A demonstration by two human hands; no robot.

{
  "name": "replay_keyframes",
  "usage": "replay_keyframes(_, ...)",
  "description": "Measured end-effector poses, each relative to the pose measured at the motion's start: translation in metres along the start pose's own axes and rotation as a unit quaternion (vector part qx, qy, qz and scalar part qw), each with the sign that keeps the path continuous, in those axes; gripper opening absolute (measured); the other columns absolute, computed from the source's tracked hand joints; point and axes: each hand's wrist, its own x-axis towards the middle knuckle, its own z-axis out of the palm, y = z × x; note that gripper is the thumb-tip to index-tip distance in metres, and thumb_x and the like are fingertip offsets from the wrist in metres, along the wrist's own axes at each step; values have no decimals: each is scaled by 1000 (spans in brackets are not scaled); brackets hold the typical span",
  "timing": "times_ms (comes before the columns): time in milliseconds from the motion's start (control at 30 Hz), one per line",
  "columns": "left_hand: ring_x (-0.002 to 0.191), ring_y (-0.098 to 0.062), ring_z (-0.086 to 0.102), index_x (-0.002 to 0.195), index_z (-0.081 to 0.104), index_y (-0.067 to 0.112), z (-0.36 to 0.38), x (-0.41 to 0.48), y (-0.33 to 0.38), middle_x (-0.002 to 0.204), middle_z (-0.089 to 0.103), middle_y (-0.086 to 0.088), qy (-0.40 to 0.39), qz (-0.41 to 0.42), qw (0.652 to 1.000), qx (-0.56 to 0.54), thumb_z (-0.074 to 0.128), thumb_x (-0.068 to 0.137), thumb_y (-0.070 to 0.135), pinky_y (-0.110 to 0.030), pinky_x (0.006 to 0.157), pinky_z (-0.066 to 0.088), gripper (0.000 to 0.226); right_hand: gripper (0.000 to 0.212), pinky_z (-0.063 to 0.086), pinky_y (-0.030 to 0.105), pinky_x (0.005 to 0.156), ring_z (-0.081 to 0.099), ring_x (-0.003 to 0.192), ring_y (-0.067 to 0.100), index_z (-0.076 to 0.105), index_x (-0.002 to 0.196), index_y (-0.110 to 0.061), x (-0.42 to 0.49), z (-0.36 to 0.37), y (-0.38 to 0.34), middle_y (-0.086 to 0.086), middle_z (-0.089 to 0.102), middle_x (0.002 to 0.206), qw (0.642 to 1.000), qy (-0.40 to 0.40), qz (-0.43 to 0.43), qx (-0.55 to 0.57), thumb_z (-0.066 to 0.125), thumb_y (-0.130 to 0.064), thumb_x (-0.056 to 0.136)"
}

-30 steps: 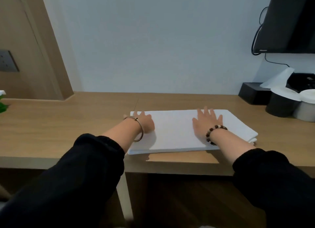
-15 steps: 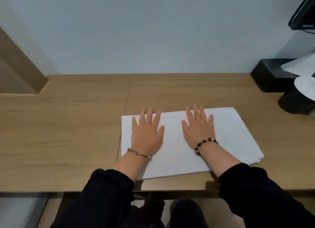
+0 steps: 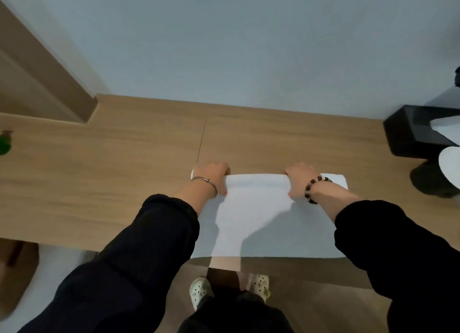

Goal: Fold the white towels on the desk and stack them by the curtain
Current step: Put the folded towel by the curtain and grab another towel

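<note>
Nearest: 2 pale clogs (image 3: 199, 291) on floor below desk front. Next: 2 black sleeves (image 3: 139, 245). On desk (image 3: 99, 173), lying flat, near edge reaching desk front: 1 white towel (image 3: 268, 220). At towel's far edge: left hand (image 3: 211, 176) and right hand (image 3: 297, 178), both gripping that edge (fingers curled over it). Farther right: 1 black box (image 3: 408, 136), 1 dark cup (image 3: 430, 180). Far left: green item (image 3: 5, 144), blurred. Behind: wall (image 3: 249, 46).

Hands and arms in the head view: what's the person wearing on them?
Black long sleeves cover both arms, the left sleeve and right sleeve ending short of the wrists. The left hand has a thin silver bangle; the right hand has a bracelet of dark beads with a few pale ones. No gloves.
</note>
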Motion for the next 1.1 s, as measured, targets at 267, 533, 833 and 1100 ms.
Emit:
replay_keyframes(267, 96, -28, 62, 109, 64, 18, 4, -63, -104, 107, 64, -5, 59, -146, 987, -25, 57, 84, 22, -31, 69, 44, 26, 8, 32, 16, 39, 53, 55, 15, 51, 72, -18, 30, -64, -112, 3, 58, 74, 993, -31, -110, -22, 54, -18, 79)
replay_keyframes(533, 97, -29, 61, 102, 60, 18, 35, -241, -290, 105, 63, -6, 113, -337, 932, -68, 55, 87, 27, -34, 70, 44, 18, 10, 36, 21, 46, 53, 57, 17, 60, 86, -12, 6, -95, -378, 3, 58, 73, 938, 58, -297, -169, 50, -16, 84)
replay_keyframes(833, 88, -31, 61, 93, 53, 21, 162, -475, -415, 96, 64, -5, 200, -543, 804, -141, 51, 86, 23, -32, 62, 39, 7, 19, 32, 30, 47, 45, 56, 19, 36, 76, -16, -99, -32, -649, 2, 46, 67, 806, 147, -518, -245, 40, -2, 89)
replay_keyframes(1100, 94, -32, 62, 106, 54, 20, 287, -611, -411, 102, 65, -6, 170, -705, 655, -213, 49, 87, 20, -33, 66, 38, 19, 29, 33, 32, 55, 57, 77, 30, 40, 106, -12, -169, 54, -805, 6, 57, 86, 653, 139, -677, -310, 42, 5, 83)
